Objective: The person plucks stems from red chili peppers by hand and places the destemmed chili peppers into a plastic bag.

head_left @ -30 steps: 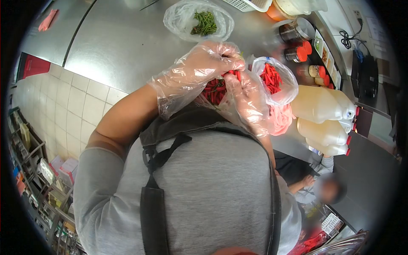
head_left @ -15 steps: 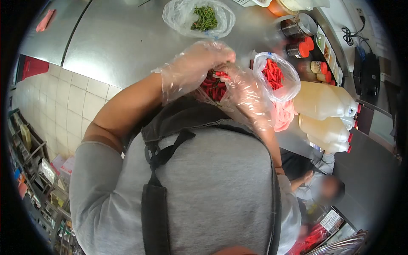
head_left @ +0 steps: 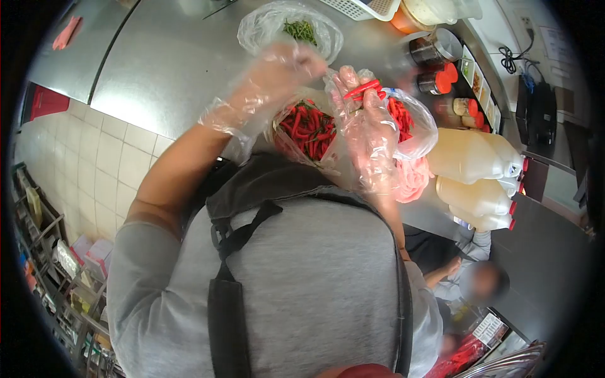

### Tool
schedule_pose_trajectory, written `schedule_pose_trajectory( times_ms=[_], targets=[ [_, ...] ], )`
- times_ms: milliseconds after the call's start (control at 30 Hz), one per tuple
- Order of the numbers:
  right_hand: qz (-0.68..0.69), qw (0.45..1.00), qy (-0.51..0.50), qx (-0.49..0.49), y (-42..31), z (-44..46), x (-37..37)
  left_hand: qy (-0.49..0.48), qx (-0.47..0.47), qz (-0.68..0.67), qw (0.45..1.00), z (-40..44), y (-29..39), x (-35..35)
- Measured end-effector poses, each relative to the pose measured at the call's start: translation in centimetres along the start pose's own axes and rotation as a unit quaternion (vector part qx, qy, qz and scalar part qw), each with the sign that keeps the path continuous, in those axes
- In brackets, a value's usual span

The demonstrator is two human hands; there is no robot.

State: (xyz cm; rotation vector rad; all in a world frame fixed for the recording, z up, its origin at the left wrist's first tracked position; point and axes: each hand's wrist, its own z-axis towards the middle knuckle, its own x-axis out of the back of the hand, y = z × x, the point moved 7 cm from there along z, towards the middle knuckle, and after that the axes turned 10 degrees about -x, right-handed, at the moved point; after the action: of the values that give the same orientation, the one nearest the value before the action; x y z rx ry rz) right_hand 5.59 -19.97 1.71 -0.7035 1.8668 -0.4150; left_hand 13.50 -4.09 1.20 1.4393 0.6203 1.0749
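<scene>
My left hand (head_left: 283, 69), in a clear plastic glove, is over the near edge of a clear bag (head_left: 252, 31) with green chili stems (head_left: 299, 30); motion blurs its fingers. My right hand (head_left: 372, 135), also gloved, is turned palm up with a few red chilies (head_left: 364, 90) held across its fingers. Close to my body, between the hands, an open plastic bag full of red chilies (head_left: 305, 129) rests at the counter edge. Just right of my right hand stands a white bag (head_left: 423, 135) with more red chilies (head_left: 400, 118) in it.
Pink cloth or plastic (head_left: 413, 179) lies beside the white bag. Large jugs of pale liquid (head_left: 472, 154) and red-lidded jars (head_left: 435, 80) line the right side. A white basket (head_left: 365, 7) sits at the back of the steel counter (head_left: 157, 63). Another person (head_left: 466, 271) is at lower right.
My hands have moved apart. The left went up toward the bag of stems, and the right turned palm up, showing the red chilies. The large chili bag is now uncovered.
</scene>
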Motion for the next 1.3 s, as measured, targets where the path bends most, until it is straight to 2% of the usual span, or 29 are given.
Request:
schedule_pose_trajectory(
  times_ms=[33,67,100,133,167,233,267,300,367,400,433,467,500,533,600,700,733,767,800,900,933,967,1000,1033,1100,1133,1233,1267,1300],
  targets=[
    [-0.002,1.000,0.000,0.001,0.2,-0.1,-0.3,-0.026,0.034,-0.095,0.995,-1.4,-0.1,-2.0],
    [-0.016,0.999,-0.029,0.010,0.4,-0.4,-1.1,-0.025,0.034,-0.095,0.995,-2.4,0.6,-3.0],
    [-0.030,0.998,-0.059,0.019,0.6,-0.7,-1.9,-0.054,0.062,-0.202,0.976,-3.3,1.2,-4.6],
    [-0.102,0.994,-0.025,0.024,0.8,-1.1,-2.0,-0.082,0.087,-0.305,0.945,-3.5,1.6,-5.9],
    [-0.103,0.994,-0.030,0.025,0.9,-1.0,-2.3,-0.080,0.084,-0.303,0.946,-3.1,1.5,-6.3],
    [-0.151,0.987,0.033,0.050,0.9,-1.5,-1.8,-0.061,0.181,-0.375,0.907,-3.7,0.5,-7.5],
    [-0.168,0.983,0.046,0.062,0.9,-1.7,-2.0,-0.063,0.169,-0.393,0.901,-3.8,0.9,-7.4],
    [-0.169,0.983,0.045,0.061,1.0,-1.6,-1.4,-0.062,0.170,-0.394,0.901,-4.1,1.5,-7.1],
    [-0.077,0.993,-0.084,0.039,1.5,-1.2,-1.2,-0.055,0.174,-0.368,0.912,-4.2,2.3,-6.6],
    [-0.067,0.996,-0.027,0.045,1.3,-1.5,-1.3,-0.058,0.173,-0.368,0.912,-4.3,2.2,-6.9],
    [-0.068,0.996,-0.028,0.048,1.0,-1.5,-0.8,-0.055,0.123,-0.356,0.925,-4.0,2.4,-6.8],
    [-0.111,0.993,-0.005,0.044,0.7,-1.4,0.3,-0.052,0.074,-0.344,0.935,-3.8,2.6,-6.8],
    [-0.153,0.987,0.017,0.039,0.5,-1.4,0.4,-0.053,0.074,-0.343,0.935,-3.8,2.2,-6.9],
    [-0.152,0.987,0.018,0.041,0.4,-1.5,0.1,-0.058,0.046,-0.307,0.949,-3.6,1.9,-6.9],
    [-0.015,0.998,-0.066,-0.005,0.4,-1.6,-2.2,-0.063,0.018,-0.269,0.961,-3.2,1.8,-6.5],
    [-0.006,0.998,-0.048,-0.035,-0.3,-2.2,-2.7,-0.118,0.029,-0.236,0.964,-2.7,2.1,-6.1],
    [-0.006,0.998,-0.047,-0.035,-0.8,-2.1,-1.9,-0.119,-0.027,-0.205,0.971,-2.2,2.7,-5.5],
    [-0.063,0.997,-0.004,0.039,-2.4,-1.7,0.1,-0.118,-0.083,-0.172,0.975,-1.9,3.6,-4.9],
    [-0.118,0.986,0.044,0.112,-4.0,-1.8,2.6,-0.060,-0.089,-0.132,0.985,-1.9,4.5,-3.6],
    [-0.277,0.889,0.171,0.323,-9.4,-2.9,7.5,0.002,-0.154,-0.077,0.985,0.4,3.7,0.1],
    [-0.278,0.888,0.172,0.323,-10.8,-3.3,7.7,0.001,-0.154,-0.078,0.985,1.3,2.4,1.0],
    [-0.452,0.847,0.198,0.198,-11.0,-2.9,7.5,0.030,-0.202,0.078,0.976,2.0,1.6,2.1],
    [-0.604,0.765,0.214,0.063,-10.3,-2.7,8.0,0.059,-0.246,0.232,0.939,2.1,2.0,2.5],
    [-0.605,0.764,0.214,0.065,-10.1,-3.1,8.4,0.059,-0.247,0.231,0.939,2.1,1.7,2.6],
    [-0.788,0.522,0.297,0.134,-10.5,-4.3,8.3,0.090,-0.187,0.265,0.942,2.4,1.2,3.2],
    [-0.705,0.626,0.290,0.165,-10.4,-4.6,8.2,0.090,-0.186,0.266,0.942,2.2,1.6,3.3],
    [-0.678,0.670,0.246,0.177,-10.3,-4.5,6.3,0.095,-0.210,0.229,0.946,0.7,3.9,3.3],
    [-0.589,0.768,0.203,0.150,-9.1,-5.0,5.0,0.089,-0.178,0.217,0.956,0.2,4.0,3.2],
    [-0.588,0.769,0.203,0.147,-8.4,-4.9,4.6,0.083,-0.147,0.205,0.964,-0.3,3.9,3.2]
  ],
)
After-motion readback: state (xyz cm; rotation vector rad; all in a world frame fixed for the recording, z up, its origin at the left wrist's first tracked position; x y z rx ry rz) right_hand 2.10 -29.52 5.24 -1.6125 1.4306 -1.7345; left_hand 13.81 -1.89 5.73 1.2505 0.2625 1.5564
